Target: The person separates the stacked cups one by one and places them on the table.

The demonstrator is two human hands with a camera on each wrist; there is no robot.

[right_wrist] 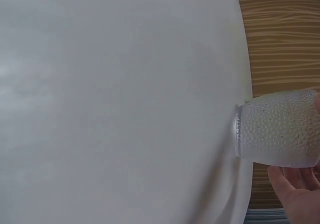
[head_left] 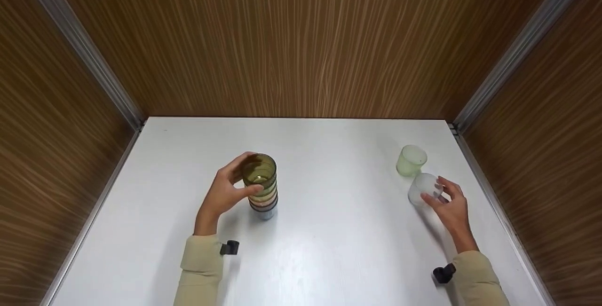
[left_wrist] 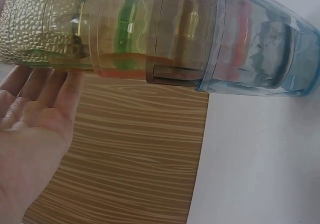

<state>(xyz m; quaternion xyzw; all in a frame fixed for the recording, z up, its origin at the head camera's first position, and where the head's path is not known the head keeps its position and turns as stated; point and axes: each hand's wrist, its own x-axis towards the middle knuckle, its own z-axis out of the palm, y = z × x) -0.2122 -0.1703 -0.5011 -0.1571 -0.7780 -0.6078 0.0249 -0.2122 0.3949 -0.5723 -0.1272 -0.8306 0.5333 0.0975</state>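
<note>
On the left, a stack of nested clear tumblers (head_left: 265,203) stands on the white table, olive green on top and blue at the bottom. My left hand (head_left: 222,197) grips its top, thumb on the near side and fingers behind. The left wrist view shows the tumblers' bands of colour and the pebbled top one (left_wrist: 25,27). At the right, my right hand (head_left: 451,208) holds a clear pebbled tumbler (head_left: 422,188) between thumb and fingers. Whether its base touches the table I cannot tell. Just behind it stands a pale green tumbler (head_left: 410,161).
The white table (head_left: 329,249) is bounded by wood-patterned panels (head_left: 301,43) at the back and both sides, with grey metal rails along the edges. The pale green tumbler is close to the right hand's one.
</note>
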